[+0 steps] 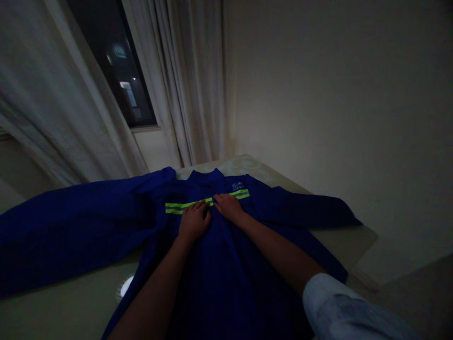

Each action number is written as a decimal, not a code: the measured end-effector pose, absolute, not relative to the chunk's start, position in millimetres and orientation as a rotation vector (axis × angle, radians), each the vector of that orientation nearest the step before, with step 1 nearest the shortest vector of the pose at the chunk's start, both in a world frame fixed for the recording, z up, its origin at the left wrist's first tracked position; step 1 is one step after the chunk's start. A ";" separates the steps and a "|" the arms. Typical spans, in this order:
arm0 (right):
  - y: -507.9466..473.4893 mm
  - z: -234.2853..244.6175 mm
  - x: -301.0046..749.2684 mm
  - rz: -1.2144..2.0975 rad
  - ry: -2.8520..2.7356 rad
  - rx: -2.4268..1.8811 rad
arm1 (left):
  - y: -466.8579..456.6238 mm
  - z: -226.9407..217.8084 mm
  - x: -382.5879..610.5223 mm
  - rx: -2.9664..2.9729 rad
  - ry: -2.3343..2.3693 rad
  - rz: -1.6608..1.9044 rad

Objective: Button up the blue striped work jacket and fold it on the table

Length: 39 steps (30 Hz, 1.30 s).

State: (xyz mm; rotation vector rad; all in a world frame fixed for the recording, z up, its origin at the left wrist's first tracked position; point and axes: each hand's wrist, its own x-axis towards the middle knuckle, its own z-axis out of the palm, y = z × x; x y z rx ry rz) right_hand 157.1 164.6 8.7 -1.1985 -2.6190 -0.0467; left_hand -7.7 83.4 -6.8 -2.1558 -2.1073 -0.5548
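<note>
**Dim light and a loose spread leave the jacket open to slipping and bunching**

Nearest the camera, the person's pale shirt sleeve point(339, 307) shows at the lower right, and both bare forearms reach forward over the blue jacket point(226, 278). It lies front up on the table point(357, 238), collar at the far end and hem hanging off the near edge. That overhang is the first risk. Its weight could drag the cloth toward the person if the hands lift.

At mid-chest the left hand point(193, 221) rests knuckles up with its fingers curled under. Whether they pinch any fabric cannot be told in this light. Just right of it, almost touching, the right hand point(229, 208) lies with its fingers close together and flat on the cloth, tips on the yellow-green stripe point(177, 207), holding nothing that shows. Pressing or pushing from this one central spot could ruck the front into creases, since nothing pins the sides.

Further out, the jacket's left arm point(71, 231) sprawls wide over the left edge, and its right arm point(314, 212) reaches the right edge. Either could slide off and pull the body askew.

Beyond stand the curtains point(191, 85), a dark window point(120, 61) and a bare wall point(336, 94). The room is dim enough for small folds to go unnoticed.
</note>
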 end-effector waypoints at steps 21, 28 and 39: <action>162.3 9.6 154.5 -0.189 -2.696 -1.186 | 83.2 -5.8 -6.7 -2.148 -2.104 -0.558; 168.4 6.8 153.5 -0.183 -2.684 -1.186 | 80.8 -1.7 -4.9 -2.151 -2.095 -0.555; 170.2 4.5 158.9 -0.077 -2.618 -1.162 | 82.2 -4.3 -6.6 -2.151 -2.104 -0.531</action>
